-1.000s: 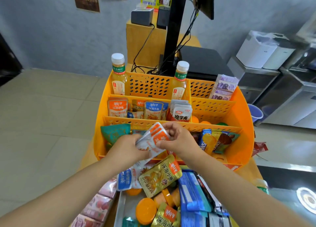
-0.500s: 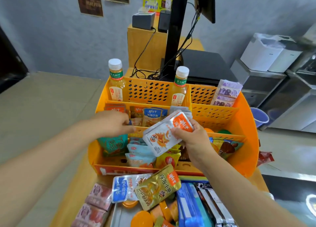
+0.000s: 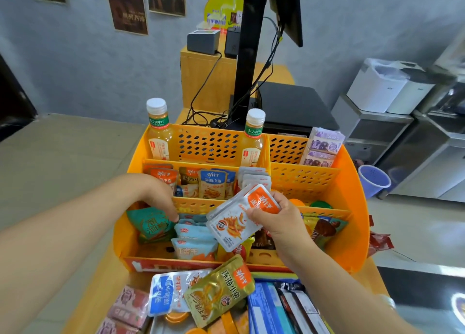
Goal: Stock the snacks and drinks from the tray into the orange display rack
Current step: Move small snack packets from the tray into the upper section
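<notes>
The right hand point(image 3: 279, 220) is pinching a small fanned stack of white-and-orange fish snack packets point(image 3: 239, 220), thumb across the front face and fingers behind, holding them over the front row of the orange display rack point(image 3: 352, 208). The left hand point(image 3: 161, 198) is reaching down by the divider between the middle and front rows, fingertips beside the teal packet point(image 3: 151, 225); whether that grip is closing on anything cannot be told. These foil sachets are looking light, thin and floppy, with a slick surface, so a loose stack is likely sliding apart unless it is being pinched flat across its faces near one end, as the right hand is doing. Matching packets point(image 3: 163, 177) are standing upright in the middle row's left section, probably the target slot. More packets, including 1 gold packet point(image 3: 219, 291), are waiting on the tray point(image 3: 156, 326) at the near edge.
</notes>
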`<action>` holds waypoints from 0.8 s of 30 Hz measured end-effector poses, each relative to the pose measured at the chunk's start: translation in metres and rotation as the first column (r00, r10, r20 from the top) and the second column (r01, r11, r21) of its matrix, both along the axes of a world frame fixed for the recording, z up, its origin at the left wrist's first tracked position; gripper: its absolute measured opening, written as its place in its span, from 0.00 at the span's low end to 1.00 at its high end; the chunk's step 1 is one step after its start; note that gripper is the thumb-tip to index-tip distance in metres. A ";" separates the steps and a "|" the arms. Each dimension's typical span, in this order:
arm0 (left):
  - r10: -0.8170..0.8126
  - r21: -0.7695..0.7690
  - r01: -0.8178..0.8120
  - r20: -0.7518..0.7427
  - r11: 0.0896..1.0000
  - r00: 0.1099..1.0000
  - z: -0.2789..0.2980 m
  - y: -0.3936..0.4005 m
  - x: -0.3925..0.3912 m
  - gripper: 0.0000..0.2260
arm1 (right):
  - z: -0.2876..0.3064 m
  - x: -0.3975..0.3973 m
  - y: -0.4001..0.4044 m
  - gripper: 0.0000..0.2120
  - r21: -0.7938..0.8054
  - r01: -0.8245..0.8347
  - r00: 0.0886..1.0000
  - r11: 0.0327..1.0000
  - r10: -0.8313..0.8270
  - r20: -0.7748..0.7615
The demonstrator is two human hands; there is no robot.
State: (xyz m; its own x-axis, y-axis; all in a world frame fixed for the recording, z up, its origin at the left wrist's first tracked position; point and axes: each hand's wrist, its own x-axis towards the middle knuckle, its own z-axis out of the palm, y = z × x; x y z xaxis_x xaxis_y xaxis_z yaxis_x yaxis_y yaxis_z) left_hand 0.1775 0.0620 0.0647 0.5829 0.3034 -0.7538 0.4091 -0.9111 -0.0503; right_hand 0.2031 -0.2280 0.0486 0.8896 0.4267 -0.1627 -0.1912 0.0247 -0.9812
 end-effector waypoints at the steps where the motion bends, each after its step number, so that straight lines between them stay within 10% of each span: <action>1: 0.001 -0.004 -0.002 -0.003 1.000 1.000 0.002 -0.001 -0.001 0.33 | 0.000 0.000 -0.001 0.17 0.002 -0.005 1.000 1.000 0.005 -0.001; 9: -0.075 0.039 0.070 0.138 0.997 0.988 0.016 -0.002 -0.009 0.41 | -0.005 0.002 0.002 0.17 0.008 -0.035 0.999 0.999 0.035 -0.006; 24: -0.312 0.208 0.278 0.154 0.938 0.938 0.054 0.005 -0.014 0.15 | 0.023 0.014 0.108 0.14 -0.126 -0.036 0.906 0.991 0.085 0.415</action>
